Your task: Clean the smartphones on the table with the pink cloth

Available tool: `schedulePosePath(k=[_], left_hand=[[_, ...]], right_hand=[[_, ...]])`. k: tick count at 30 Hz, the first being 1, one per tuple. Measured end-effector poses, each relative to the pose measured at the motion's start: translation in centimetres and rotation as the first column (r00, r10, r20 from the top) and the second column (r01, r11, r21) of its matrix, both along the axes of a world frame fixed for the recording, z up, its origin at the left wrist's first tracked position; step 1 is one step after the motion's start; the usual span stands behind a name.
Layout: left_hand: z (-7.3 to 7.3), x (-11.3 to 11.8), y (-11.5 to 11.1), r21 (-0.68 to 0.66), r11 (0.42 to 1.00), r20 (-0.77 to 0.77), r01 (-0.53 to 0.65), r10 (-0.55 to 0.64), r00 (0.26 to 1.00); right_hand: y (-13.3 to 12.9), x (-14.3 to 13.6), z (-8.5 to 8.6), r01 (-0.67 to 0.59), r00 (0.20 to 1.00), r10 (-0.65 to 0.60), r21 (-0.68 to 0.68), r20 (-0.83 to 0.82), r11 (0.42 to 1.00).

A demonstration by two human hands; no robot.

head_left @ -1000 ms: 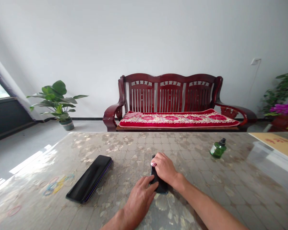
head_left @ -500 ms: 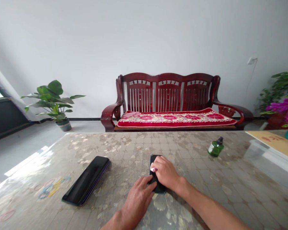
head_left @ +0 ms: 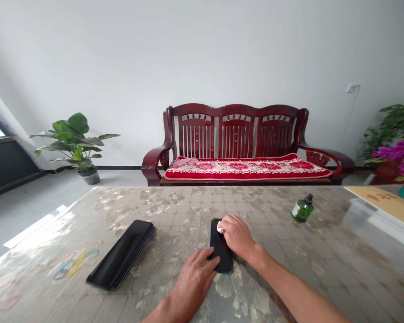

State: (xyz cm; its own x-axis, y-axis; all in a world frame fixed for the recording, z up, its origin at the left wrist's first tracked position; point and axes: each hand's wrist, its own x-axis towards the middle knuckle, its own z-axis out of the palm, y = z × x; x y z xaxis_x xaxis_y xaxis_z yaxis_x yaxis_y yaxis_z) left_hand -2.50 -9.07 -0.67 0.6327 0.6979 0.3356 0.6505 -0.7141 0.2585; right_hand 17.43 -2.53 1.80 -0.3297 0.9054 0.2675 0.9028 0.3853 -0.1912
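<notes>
A black smartphone [head_left: 221,252] lies flat on the table [head_left: 265,287] in front of me. My left hand [head_left: 195,273] rests by its left edge, thumb and fingertips on the dark screen and fingers stretched out. Bunched in the closed fingers of my right hand [head_left: 234,233] is a small white and pink cloth [head_left: 220,228], pressed at the phone's upper right side. Left of my hands lies a stack of several dark phones [head_left: 123,253], the top one screen up.
A green bottle with a black cap [head_left: 303,208] stands at the right. Coloured rubber bands [head_left: 72,264] lie at the left. A clear plastic box [head_left: 379,233] and a tan board [head_left: 385,202] are at the far right. Behind the table stands a wooden bench [head_left: 235,130].
My right hand has slid a little to the right and up across the phone with the cloth, baring more of the screen. My left hand stays in place.
</notes>
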Motion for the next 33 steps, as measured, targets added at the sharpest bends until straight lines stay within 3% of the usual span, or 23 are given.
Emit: schedulePosePath(k=[5, 13, 17, 23, 26, 33], left_hand=[[0.2, 0.1, -0.1, -0.002, 1.000, 0.010, -0.005, 0.005, 1.000], [0.4, 0.3, -0.1, 0.008, 1.000, 0.048, -0.009, 0.009, 0.999], [0.2, 0.3, -0.1, 0.004, 1.000, 0.048, -0.008, 0.008, 0.999], [-0.1, 0.1, -0.1, -0.014, 1.000, 0.017, -0.002, 0.002, 1.000], [-0.2, 0.1, -0.1, -0.016, 1.000, 0.017, -0.004, 0.005, 1.000], [-0.6, 0.1, 0.0, -0.019, 1.000, 0.024, -0.008, 0.009, 1.000]], right_hand=[[-2.3, 0.3, -0.5, -0.080, 0.995, 0.082, 0.030, -0.061, 0.996], [-3.3, 0.5, -0.1, -0.113, 0.992, 0.114, 0.024, -0.063, 0.993], [-2.7, 0.5, 1.0, -0.103, 0.995, 0.101, -0.091, -0.029, 0.990], [0.0, 0.5, 2.4, 0.016, 0.988, -0.072, -0.375, -0.137, 0.927], [0.6, 0.5, 2.7, 0.054, 0.978, -0.125, -0.376, -0.166, 0.925], [-0.3, 0.3, 2.7, 0.015, 0.987, -0.063, -0.308, -0.146, 0.951]])
